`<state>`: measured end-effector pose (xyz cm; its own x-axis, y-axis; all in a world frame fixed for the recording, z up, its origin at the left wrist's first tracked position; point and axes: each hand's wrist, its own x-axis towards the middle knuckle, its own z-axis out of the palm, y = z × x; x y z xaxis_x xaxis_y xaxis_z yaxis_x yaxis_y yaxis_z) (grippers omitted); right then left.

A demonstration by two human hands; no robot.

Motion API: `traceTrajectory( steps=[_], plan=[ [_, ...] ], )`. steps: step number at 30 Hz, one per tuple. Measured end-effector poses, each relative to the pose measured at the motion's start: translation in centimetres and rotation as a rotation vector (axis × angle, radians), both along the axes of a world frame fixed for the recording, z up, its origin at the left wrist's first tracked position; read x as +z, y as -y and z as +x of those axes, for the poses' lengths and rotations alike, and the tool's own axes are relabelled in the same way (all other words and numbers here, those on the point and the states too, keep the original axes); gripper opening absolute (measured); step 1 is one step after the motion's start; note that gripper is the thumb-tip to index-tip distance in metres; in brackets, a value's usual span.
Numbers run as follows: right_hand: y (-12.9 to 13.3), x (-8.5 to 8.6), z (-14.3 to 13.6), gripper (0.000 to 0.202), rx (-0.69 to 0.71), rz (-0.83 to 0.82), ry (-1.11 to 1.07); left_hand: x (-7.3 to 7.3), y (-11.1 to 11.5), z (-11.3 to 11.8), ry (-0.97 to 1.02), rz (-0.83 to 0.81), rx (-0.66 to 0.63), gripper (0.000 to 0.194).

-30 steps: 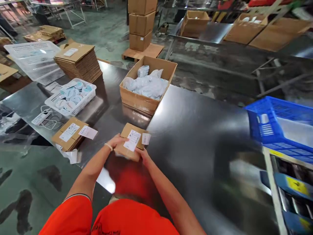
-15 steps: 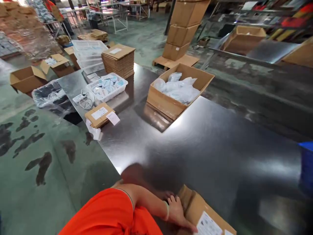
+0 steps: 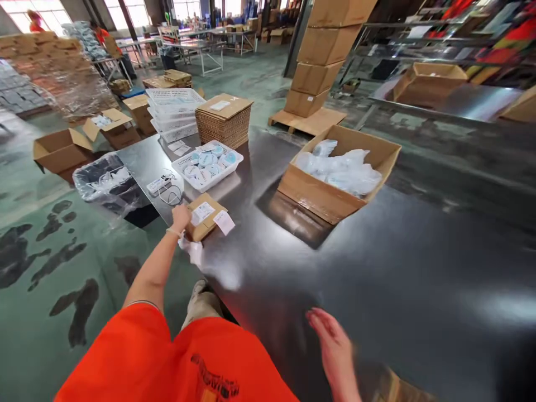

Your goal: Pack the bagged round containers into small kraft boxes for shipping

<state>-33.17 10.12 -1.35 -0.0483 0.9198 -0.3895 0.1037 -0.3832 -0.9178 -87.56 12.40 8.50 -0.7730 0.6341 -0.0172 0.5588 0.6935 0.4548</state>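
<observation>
My left hand (image 3: 181,218) is closed at the left edge of a small stack of flat cardboard boxes (image 3: 208,223) with white labels, near the table's left edge. Over the table's near side, my right hand (image 3: 333,338) is held apart from any object, its fingers loosely curved and a little blurred, with nothing in it. A labelled slip (image 3: 224,221) lies on the stack's right corner. At the bottom edge, part of a cardboard box (image 3: 404,388) shows to the right of my right hand.
On the metal table (image 3: 268,262) stand an open carton (image 3: 322,204) of clear plastic bags, a white basket (image 3: 211,181) of round labelled items, a tall stack of flat cartons (image 3: 224,125) and stacked white baskets (image 3: 178,131). A lined bin (image 3: 109,187) stands at the left edge.
My left hand has moved from the labelled box at the bottom to the small stack at the left. My right hand has come into view. The near box has shifted mostly out of the picture.
</observation>
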Motion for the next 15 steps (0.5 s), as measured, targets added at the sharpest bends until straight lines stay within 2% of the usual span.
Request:
traceTrajectory(
  steps=[2,4,6,8,9,11,13,15],
  plan=[
    [-1.3,-0.8,-9.8,0.061,0.116,-0.118,-0.137,-0.9,0.2,-4.9,0.067,-0.062,-0.022,0.008],
    [-2.7,-1.2,-20.5,0.058,0.205,-0.211,-0.247,-2.4,0.1,-7.8,0.15,-0.106,-0.087,0.017],
    [-3.8,-1.6,-30.1,0.051,0.211,-0.22,-0.262,-4.1,0.1,-9.3,0.215,-0.123,-0.156,0.019],
    [-4.5,-2.0,-37.1,0.043,0.215,-0.236,-0.251,-5.5,0.2,-9.9,0.265,-0.123,-0.212,0.016],
    [-4.7,-2.3,-39.6,0.04,0.203,-0.247,-0.249,-6.1,0.2,-9.9,0.284,-0.119,-0.235,0.012],
    [-5.0,-2.9,-42.4,0.037,0.139,-0.237,-0.23,-7.1,0.4,-9.3,0.325,-0.103,-0.28,0.012],
    [-5.1,-3.3,-43.1,0.037,0.051,-0.203,-0.191,-7.7,0.6,-8.3,0.407,-0.036,-0.315,0.022],
    [-5.2,-3.3,-41.9,0.04,-0.006,-0.159,-0.169,-8.0,1.0,-7.5,0.506,0.055,-0.341,0.029]
  ],
)
